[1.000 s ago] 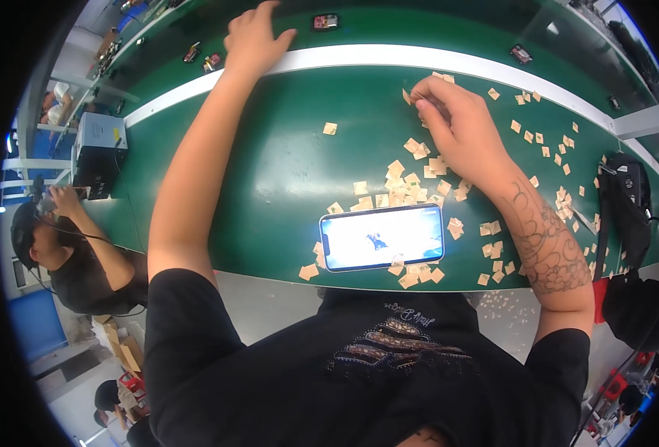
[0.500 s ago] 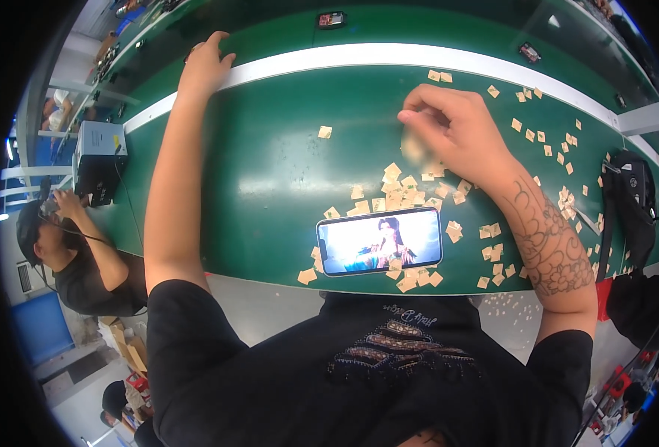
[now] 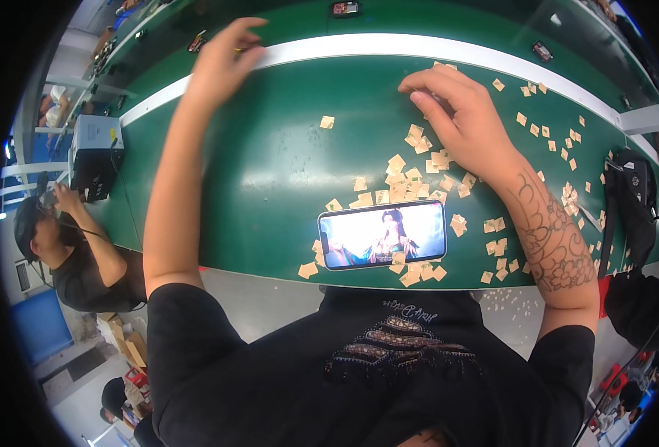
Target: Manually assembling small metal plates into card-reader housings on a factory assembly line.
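My left hand (image 3: 225, 63) is over the white rail at the back left, thumb and fingers apart; a small yellow spot, too small to make out, shows by its fingers. Just beyond its knuckles lies a small dark-and-red device (image 3: 197, 41) on the green strip. My right hand (image 3: 456, 112) hovers over the back of the green table, fingers loosely bent and thumb a little apart, with nothing visible in it. Below it spreads a loose heap of small cream paper squares (image 3: 396, 182). A phone (image 3: 384, 236) showing a video lies at the table's near edge, among the squares.
A white rail (image 3: 374, 45) divides the table (image 3: 270, 223) from the green strip behind, where similar devices (image 3: 346, 9) lie. More squares are scattered right, near a black bag (image 3: 633, 182). A grey-and-black box (image 3: 97, 153) stands left, near a seated person (image 3: 83, 253).
My left hand has moved right, uncovering the device beside it. My right hand has shifted slightly and its fingers have straightened. A blurred pale patch below it is gone; squares now show there.
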`<state>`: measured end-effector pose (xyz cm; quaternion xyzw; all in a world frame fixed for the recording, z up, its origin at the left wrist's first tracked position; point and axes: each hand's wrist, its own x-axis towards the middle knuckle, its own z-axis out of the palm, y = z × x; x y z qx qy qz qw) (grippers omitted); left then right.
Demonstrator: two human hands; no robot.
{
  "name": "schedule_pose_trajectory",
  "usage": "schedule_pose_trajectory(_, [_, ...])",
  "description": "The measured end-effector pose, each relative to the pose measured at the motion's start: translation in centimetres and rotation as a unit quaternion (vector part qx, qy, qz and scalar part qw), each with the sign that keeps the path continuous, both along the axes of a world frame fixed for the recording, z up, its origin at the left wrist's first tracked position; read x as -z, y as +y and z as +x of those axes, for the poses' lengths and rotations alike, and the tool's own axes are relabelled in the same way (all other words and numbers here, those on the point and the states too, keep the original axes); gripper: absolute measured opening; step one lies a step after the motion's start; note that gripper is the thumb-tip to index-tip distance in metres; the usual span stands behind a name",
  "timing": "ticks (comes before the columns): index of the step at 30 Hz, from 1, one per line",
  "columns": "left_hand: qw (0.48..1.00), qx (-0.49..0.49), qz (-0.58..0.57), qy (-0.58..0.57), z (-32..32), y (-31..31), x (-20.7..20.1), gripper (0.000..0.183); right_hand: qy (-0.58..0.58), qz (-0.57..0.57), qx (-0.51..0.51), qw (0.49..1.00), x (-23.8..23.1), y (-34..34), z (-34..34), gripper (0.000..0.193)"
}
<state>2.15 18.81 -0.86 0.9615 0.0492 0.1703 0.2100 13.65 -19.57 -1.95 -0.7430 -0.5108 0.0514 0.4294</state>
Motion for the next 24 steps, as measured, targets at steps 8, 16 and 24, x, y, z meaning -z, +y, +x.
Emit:
schedule_pose_trajectory(8, [0.963, 0.267, -0.023, 0.009, -0.4, -16.0, 0.2, 0.050, 0.018, 0.071, 0.022, 0.997, 0.6, 0.4, 0.1, 0.017])
schedule_pose_trajectory(16, [0.970, 0.206, -0.082, 0.097, -2.3, -13.8, -1.5, 0.068, 0.015, 0.042, 0.014, 0.999, -0.2, 0.6, -0.1, 0.019])
schedule_pose_trajectory(24, [0.965, 0.228, -0.124, 0.038, -1.7, -14.3, 0.1, 0.054, -0.056, -0.062, -0.027, 0.996, -2.8, 0.0, -1.5, 0.012])
